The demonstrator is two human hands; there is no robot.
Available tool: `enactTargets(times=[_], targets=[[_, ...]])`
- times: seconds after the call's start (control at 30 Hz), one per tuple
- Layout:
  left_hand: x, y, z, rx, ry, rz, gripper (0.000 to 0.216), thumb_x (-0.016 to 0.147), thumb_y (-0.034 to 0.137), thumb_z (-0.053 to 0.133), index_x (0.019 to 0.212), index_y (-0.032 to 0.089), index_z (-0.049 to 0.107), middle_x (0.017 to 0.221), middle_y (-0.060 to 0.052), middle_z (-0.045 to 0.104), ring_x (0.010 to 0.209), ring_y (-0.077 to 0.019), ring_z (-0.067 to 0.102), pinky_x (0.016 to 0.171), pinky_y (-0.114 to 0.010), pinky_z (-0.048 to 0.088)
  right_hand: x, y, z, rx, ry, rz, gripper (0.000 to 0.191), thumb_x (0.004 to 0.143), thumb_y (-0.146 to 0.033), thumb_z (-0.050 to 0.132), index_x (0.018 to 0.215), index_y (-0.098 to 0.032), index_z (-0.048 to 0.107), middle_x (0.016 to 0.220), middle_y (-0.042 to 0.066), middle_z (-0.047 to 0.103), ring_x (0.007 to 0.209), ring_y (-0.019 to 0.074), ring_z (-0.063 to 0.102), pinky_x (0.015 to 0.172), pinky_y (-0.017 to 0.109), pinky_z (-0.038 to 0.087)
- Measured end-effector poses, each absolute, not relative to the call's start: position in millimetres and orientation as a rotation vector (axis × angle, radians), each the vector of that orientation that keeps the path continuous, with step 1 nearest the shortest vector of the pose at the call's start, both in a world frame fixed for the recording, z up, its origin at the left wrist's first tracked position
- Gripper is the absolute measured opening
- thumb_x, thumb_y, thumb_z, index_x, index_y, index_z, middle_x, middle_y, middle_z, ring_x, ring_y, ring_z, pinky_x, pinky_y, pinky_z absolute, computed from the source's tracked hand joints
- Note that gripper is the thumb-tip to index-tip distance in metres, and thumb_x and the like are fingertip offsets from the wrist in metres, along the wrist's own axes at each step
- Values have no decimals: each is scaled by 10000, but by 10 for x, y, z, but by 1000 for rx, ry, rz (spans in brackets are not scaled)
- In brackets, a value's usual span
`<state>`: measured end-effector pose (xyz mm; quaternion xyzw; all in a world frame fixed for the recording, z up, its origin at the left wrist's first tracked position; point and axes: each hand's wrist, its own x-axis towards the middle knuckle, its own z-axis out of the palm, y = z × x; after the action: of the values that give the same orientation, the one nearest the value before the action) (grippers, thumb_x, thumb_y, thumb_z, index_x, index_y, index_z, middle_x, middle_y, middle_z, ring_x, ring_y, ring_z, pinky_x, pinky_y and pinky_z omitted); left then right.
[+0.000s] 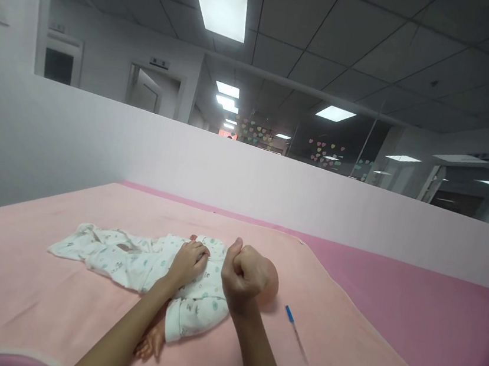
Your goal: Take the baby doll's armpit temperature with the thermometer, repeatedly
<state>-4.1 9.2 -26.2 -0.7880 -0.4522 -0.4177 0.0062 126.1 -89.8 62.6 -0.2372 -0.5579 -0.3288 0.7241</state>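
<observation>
A baby doll (pixel 209 318) lies on its back on a pink mat, dressed in a white outfit with small green and grey prints. Resting on the doll's chest is my left hand (pixel 190 262), its fingers loosely bent over the cloth. My right hand (pixel 246 272) is closed in a fist with the thumb up, in front of the doll's head (pixel 270 284), and nothing shows in it. The fist hides the doll's face. One doll hand (pixel 153 339) sticks out of the near sleeve, partly behind my left forearm. The outfit's legs stretch to the left.
A thin clear stick with a blue end (pixel 289 314) lies on the pink mat (pixel 368 340), right of the doll's head. Darker pink surface (pixel 426 300) shows past the mat's right edge. A low white wall (pixel 245 177) with glass above stands behind.
</observation>
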Motion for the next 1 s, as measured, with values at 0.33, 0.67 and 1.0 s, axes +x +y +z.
enactTargets(times=[0.33,0.67,1.0], targets=[[-54,93,-244,-2557,-1482,-1373,220,747,158,358,779,207,570,796,-25,613,820,-196,521,792,-350,389,1210,-75,-349,-1106,-1692,-287,187,754,-152,441,577,-200,402,532,-50,440,484,89,380,481,226,250],[-33,135,-282,-2577,-1497,-1543,196,766,207,383,815,214,573,721,-3,616,760,-184,553,759,-327,412,1175,-43,-525,-1127,-1724,-165,101,791,-155,454,761,-187,545,752,17,579,695,144,522,619,235,368],[-46,179,-291,-2723,-1521,-1821,294,726,190,422,987,196,557,694,19,590,695,-148,574,684,-271,434,1165,-26,-551,-1154,-1649,-135,78,783,-204,543,711,-184,565,728,13,581,690,148,538,618,238,392]])
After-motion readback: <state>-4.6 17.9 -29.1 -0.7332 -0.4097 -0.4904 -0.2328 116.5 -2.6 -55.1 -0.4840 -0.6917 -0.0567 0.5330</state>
